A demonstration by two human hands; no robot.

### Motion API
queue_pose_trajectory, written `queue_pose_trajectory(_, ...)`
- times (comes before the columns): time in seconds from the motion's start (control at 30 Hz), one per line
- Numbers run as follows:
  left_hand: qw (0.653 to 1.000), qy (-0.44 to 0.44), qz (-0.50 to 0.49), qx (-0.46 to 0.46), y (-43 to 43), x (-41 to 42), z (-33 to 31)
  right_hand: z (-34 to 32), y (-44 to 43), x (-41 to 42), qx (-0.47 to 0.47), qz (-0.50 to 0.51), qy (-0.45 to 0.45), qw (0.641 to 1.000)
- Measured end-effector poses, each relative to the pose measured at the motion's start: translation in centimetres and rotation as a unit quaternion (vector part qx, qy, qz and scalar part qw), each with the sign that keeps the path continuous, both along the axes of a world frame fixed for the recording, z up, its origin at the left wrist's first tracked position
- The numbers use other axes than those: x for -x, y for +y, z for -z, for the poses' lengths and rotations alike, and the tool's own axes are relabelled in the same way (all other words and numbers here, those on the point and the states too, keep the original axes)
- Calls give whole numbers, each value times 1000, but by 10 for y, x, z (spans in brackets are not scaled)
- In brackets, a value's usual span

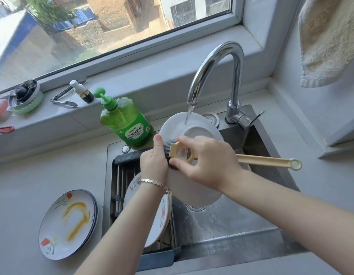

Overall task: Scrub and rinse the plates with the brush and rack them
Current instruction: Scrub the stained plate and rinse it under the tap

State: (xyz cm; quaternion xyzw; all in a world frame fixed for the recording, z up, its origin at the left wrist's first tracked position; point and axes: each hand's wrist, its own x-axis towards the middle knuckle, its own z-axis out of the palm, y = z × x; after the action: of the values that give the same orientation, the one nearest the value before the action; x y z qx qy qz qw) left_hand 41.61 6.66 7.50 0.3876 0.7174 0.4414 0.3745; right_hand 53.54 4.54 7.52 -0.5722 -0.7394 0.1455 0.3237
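- Left hand [154, 161] grips the left rim of a white plate [194, 132] — tilted over the sink [231, 221], underside up, with water from the tap [216, 62] running onto it.
- Right hand [204, 163] holds the brush [265, 160] near its head, bristles on the plate.
- Floral plates [162, 215] stand in the rack [122, 171] — just left.
- Stained plates [67, 223] lie stacked on the desk [23, 195].

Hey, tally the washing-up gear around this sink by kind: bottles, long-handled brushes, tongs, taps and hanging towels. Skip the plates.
Bottles: 2 (green pump bottle of dish soap; small dark spray bottle with a white cap)
Long-handled brushes: 1 (beige plastic brush, in the right hand)
Tongs: 1 (metal tongs)
Taps: 1 (chrome gooseneck tap)
Towels: 1 (beige hanging towel)
Total: 6
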Motion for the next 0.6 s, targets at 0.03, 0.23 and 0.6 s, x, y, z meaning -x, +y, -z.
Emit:
queue_pose_trajectory(0.03,1000,-3,0,3,0,1,-2,3,-8,2,1,-19,-13,1000)
queue_pose_trajectory(0.23,999,1,-50,18,1,3,-13,30,-30,-8,10,-82,-20,996)
queue_pose_trajectory(0.6,978,-41,-198,55,3,23,-8,65,-23,-55,191,93,125,969)
